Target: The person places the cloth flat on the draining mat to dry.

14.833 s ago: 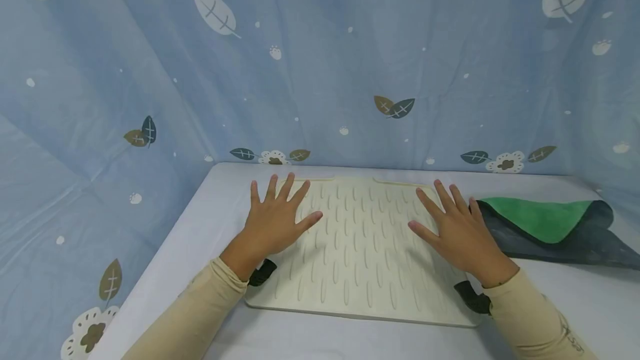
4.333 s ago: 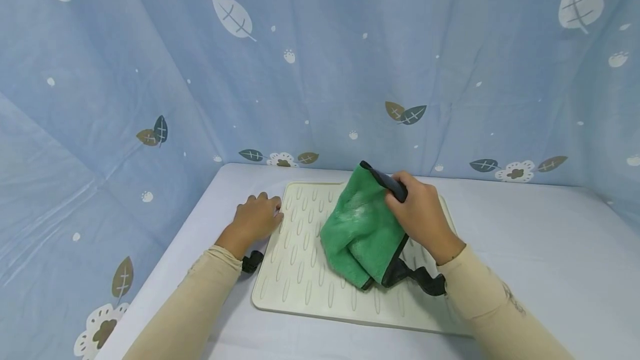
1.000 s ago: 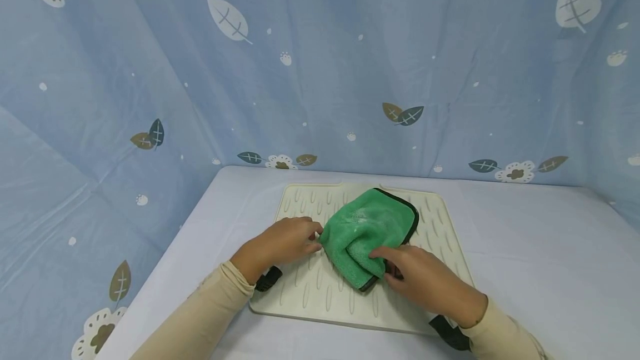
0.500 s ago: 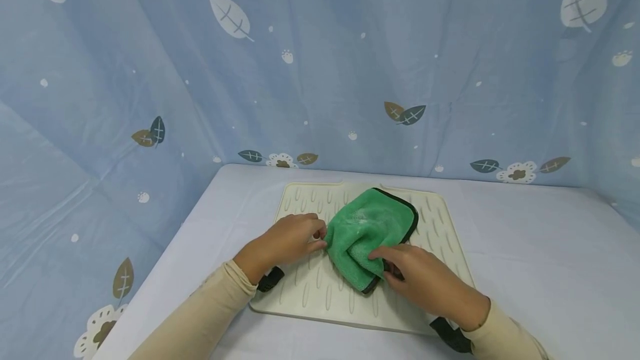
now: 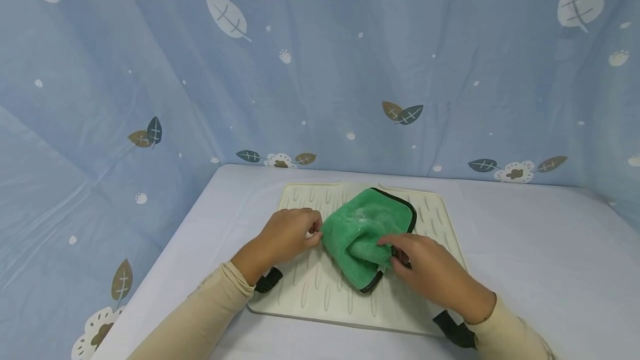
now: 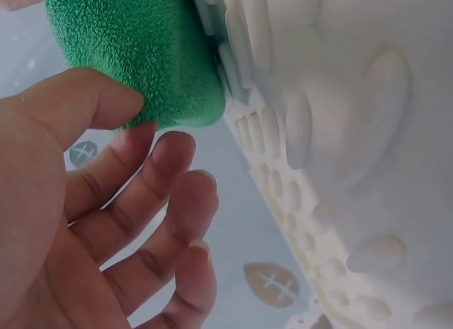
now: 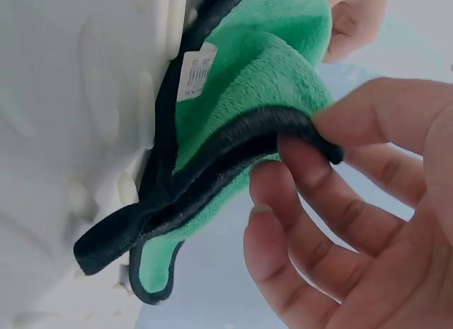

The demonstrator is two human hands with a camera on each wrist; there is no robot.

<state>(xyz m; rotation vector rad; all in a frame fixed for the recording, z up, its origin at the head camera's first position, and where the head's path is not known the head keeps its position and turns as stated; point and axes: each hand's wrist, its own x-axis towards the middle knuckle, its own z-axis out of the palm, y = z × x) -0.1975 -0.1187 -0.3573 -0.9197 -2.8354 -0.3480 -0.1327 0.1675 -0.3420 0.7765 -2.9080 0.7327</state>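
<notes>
A green plush towel point(image 5: 367, 215) with a dark edge binding lies bunched on the cream ridged mat point(image 5: 300, 299). My left hand point(image 5: 290, 232) pinches its left side; in the left wrist view the thumb and index finger meet at the green pile point(image 6: 148, 46), with the other fingers curled below. At the lower right, my right hand point(image 5: 430, 265) pinches the bound edge between thumb and index finger. The right wrist view shows that edge lifted off the mat, with a white label point(image 7: 197, 74) and a dark loop point(image 7: 106, 244) near it.
The mat lies on a white-covered table point(image 5: 530, 260). A blue patterned curtain point(image 5: 320, 60) rises behind and at the left of the table. Dark wrist straps point(image 5: 455, 329) sit on both forearms.
The towel has come from right of the mat onto it. Both hands, spread open at first, now pinch it. Lately the right hand has raised its edge slightly, up and rightward.
</notes>
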